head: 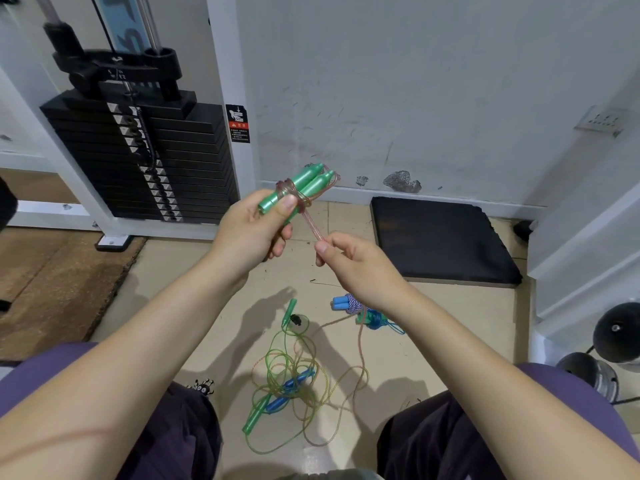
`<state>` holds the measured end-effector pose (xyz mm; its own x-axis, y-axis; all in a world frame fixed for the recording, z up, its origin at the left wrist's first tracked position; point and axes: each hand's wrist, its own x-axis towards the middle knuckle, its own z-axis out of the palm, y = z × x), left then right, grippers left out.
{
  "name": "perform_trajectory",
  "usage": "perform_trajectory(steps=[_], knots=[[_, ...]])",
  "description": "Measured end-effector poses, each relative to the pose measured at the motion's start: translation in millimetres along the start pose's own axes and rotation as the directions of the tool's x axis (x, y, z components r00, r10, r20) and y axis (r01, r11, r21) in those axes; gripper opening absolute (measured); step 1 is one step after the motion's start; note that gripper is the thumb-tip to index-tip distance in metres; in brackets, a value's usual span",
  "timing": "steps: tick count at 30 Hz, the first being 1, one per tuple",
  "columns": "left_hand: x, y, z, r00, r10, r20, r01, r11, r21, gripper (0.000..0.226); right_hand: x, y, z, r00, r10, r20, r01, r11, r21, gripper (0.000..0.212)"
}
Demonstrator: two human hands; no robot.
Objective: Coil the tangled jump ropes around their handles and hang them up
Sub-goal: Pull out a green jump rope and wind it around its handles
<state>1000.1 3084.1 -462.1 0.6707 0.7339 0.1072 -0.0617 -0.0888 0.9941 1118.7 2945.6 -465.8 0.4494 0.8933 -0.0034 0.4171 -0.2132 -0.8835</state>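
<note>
Glossy green handles [304, 188], clear pink cord [311, 223]

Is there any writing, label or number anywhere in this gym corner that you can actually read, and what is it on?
Nothing can be read for certain.
Warning sticker on the white machine frame: a pictogram and a red band show; the small print is too blurred to read.
Black top block over the weight stack: faint white marks, unreadable.
Weight plates: pale tags, any numbers illegible.
Blue panel behind the guide rods: large letters, cut off.
Jump rope handles: no print visible.
</note>
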Motion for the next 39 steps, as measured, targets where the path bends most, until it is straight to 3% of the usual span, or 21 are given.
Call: perform_trajectory(steps=[7,11,13,16,21,25,32,35,39], knots=[[1,-7,0,0.998,-0.001,-0.059,0.009,0.991,0.135,0.015,1,2,1,0.998,0.06,0.013,-0.059,0.998,-0.037,0.031],[3,-12,1,0.996,0.042,-0.082,-0.015,0.951,0.308,0.018,-1,-4,-3,1.0,-0.007,-0.007,0.006,0.99,-0.141,0.028],[3,-15,2,0.997,0.054,-0.046,-0.03,0.909,0.416,0.023,-2,-5,-8,0.996,-0.08,-0.041,0.072,0.983,-0.171,0.03],[1,-19,4,0.994,-0.061,0.093,0.002,0.847,0.531,0.022,-2,-4,-18,0.982,-0.162,-0.097,0.139,0.969,-0.206,0.025],[-8,-16,8,0.885,-0.283,0.37,0.021,0.818,0.574,0.024,1,3,-24,0.969,-0.231,-0.083,0.194,0.929,-0.316,0.02],[-14,0,7,0.777,-0.335,0.533,0.028,0.864,0.503,0.031,2,3,-27,0.981,-0.157,-0.118,0.133,0.972,-0.192,0.021],[-18,-1,5,0.761,-0.247,0.601,0.049,0.944,0.326,0.022,3,3,-28,0.998,-0.004,0.056,0.001,0.999,0.054,0.019],[-17,-1,4,0.762,-0.259,0.594,0.093,0.951,0.295,0.02,0,-1,-27,0.994,0.024,0.105,-0.024,1.0,-0.003,0.03],[-14,4,-1,0.607,-0.409,0.681,0.195,0.908,0.372,0.035,-4,-4,-20,0.993,-0.033,0.112,0.039,0.998,-0.056,0.032]])
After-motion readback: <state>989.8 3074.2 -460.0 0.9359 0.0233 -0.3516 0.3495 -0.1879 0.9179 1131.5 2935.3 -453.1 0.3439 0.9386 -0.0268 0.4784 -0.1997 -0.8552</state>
